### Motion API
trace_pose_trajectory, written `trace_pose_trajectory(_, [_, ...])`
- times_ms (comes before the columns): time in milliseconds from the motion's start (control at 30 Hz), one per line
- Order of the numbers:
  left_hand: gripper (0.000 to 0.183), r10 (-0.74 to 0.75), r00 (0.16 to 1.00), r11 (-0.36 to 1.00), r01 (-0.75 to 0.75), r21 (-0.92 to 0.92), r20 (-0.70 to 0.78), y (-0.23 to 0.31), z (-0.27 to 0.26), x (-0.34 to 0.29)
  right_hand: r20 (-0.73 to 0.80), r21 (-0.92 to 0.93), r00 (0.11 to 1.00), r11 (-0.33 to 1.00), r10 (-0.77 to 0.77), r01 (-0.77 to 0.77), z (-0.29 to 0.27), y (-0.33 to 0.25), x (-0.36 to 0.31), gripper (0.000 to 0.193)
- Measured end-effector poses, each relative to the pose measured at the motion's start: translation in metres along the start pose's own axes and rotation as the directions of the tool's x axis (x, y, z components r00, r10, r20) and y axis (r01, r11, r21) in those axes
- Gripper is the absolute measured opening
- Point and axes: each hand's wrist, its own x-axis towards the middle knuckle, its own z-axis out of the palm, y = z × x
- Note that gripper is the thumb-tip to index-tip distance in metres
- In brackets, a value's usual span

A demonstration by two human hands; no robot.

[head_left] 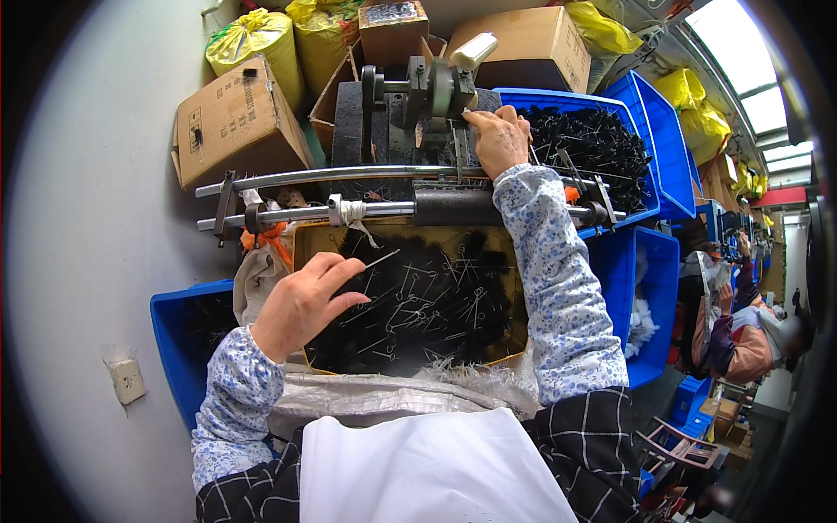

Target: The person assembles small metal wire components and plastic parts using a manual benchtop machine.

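Bare left hand [301, 305] low, bare right hand [500, 139] high

The left hand hangs between 8 and 9 o'clock of the view's centre. Its thumb and forefinger stand spread; a thin, straight, silvery metal wire [384, 258] points toward 2 o'clock from the forefinger's tip, but whether this grip pinches it I cannot tell. From the centre toward 6 o'clock sits a rectangular yellow bin [312, 237], filled with black bristly pieces [410, 309] on thin, looped metal stems.

The right hand, at 1 o'clock, bends its fingers against a black metal machine [350, 122] at 12 o'clock, just beside a round greenish wheel [443, 91]. Those fingertips are partly hidden, so I cannot tell what that grip pinches. Two polished steel rods [288, 177] run crosswise below the wheel.

At 2 o'clock a blue plastic bin [567, 98] holds more black bristly pieces; at 10 o'clock lies a brown cardboard box [231, 126]. A co-worker [745, 344] is between 3 and 4 o'clock.
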Motion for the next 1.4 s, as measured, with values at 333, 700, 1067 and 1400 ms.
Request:
trace_pose_trajectory(333, [0.039,0.019,0.994,0.998,-0.013,0.066,-0.103,-0.009,0.000,-0.007,0.038,-0.055,0.980,0.979,0.197,-0.194,-0.007,0.006,-0.024,0.041])
trace_pose_trajectory(700, [0.034,0.113,0.979,0.993,-0.108,0.037,-0.167,0.000,-0.002,0.003,-0.024,-0.078,0.994,0.991,0.106,-0.108,0.005,-0.047,-0.011,0.024])
trace_pose_trajectory(1067, [0.023,0.032,0.979,0.988,-0.061,-0.141,-0.203,0.002,-0.015,0.007,0.147,0.085,0.978,0.983,0.146,-0.160,-0.016,0.022,-0.011,0.027])
trace_pose_trajectory(1400, [0.029,-0.053,0.995,0.921,0.018,-0.389,-0.080,0.008,-0.006,0.013,-0.233,-0.291,0.946,0.913,0.223,-0.287,-0.074,0.060,-0.012,0.024])
